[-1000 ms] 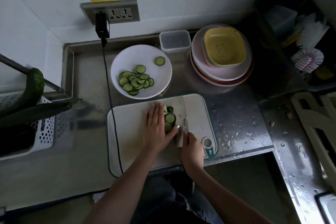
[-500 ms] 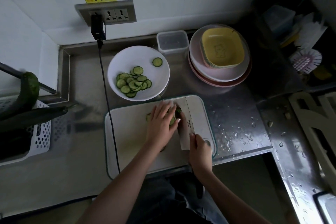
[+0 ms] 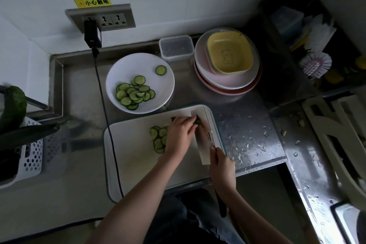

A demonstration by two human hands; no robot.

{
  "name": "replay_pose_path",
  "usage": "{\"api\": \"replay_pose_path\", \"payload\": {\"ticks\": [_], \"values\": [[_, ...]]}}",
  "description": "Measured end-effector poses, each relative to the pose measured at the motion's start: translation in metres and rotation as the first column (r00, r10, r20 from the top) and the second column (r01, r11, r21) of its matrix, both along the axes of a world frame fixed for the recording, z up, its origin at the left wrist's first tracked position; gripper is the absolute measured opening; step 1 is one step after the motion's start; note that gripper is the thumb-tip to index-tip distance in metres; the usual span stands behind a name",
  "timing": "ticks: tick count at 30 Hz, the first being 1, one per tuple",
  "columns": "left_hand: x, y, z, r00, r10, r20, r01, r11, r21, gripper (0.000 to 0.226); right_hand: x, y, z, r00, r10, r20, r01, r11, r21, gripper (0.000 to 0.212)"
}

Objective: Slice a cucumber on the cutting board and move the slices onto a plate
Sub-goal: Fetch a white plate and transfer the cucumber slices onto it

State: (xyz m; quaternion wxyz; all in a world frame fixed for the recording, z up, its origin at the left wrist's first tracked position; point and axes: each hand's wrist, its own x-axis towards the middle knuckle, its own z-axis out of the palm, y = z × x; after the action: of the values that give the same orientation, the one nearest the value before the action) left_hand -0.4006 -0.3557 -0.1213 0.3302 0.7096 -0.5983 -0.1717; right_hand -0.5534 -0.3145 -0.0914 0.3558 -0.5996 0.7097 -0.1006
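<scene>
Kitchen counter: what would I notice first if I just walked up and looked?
Probably the white plate of green cucumber slices in the middle of the steel counter. Just in front of it, on the white cutting board, the left hand pinches a small piece of cucumber against a cleaver held by the right hand. A yellow square dish atop stacked plates glows at the back right.

Single view: a wide-angle camera worn on the head, looking forward and steeply down at the counter (image 3: 247,125) from close above. The wall corner fills the top left edge; the counter's near edge and the person's forearms enter from the bottom. Straight lines bow outward near the frame borders.
</scene>
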Motion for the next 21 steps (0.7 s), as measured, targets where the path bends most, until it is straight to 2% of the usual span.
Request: {"api": "replay_pose_path", "payload": {"ticks": [6, 9, 13, 17, 19, 21], "values": [[-0.015, -0.002, 0.006, 0.997, 0.031, -0.077, -0.03, 0.999, 0.02, 0.021, -0.017, -0.001, 0.001, 0.999, -0.002, -0.046, 0.003, 1.0, 0.011, 0.035], [-0.016, 0.0, 0.003, 0.993, 0.064, -0.102, -0.061, 0.998, 0.034, 0.017, -0.024, -0.004, 0.004, 0.996, -0.058, -0.061, 0.057, 0.998, -0.03, 0.037], [-0.021, 0.003, -0.003, 0.985, 0.039, 0.167, -0.056, 0.994, 0.098, 0.017, -0.036, -0.01, 0.009, 0.99, -0.121, -0.07, 0.112, 0.986, -0.125, 0.037], [-0.024, 0.003, 0.002, 0.954, 0.005, 0.301, -0.017, 0.999, 0.036, 0.015, -0.031, -0.012, 0.012, 0.996, -0.058, -0.066, 0.048, 0.989, -0.139, 0.036], [-0.015, 0.017, 0.005, 0.945, 0.083, 0.316, -0.076, 0.997, -0.035, 0.024, -0.02, -0.013, 0.011, 0.999, -0.024, -0.044, 0.019, 0.994, -0.108, 0.038], [0.001, 0.04, 0.005, 0.927, 0.232, 0.293, -0.227, 0.972, -0.053, 0.034, -0.004, -0.015, 0.007, 1.0, -0.008, 0.009, 0.008, 1.0, -0.028, 0.038]]}}
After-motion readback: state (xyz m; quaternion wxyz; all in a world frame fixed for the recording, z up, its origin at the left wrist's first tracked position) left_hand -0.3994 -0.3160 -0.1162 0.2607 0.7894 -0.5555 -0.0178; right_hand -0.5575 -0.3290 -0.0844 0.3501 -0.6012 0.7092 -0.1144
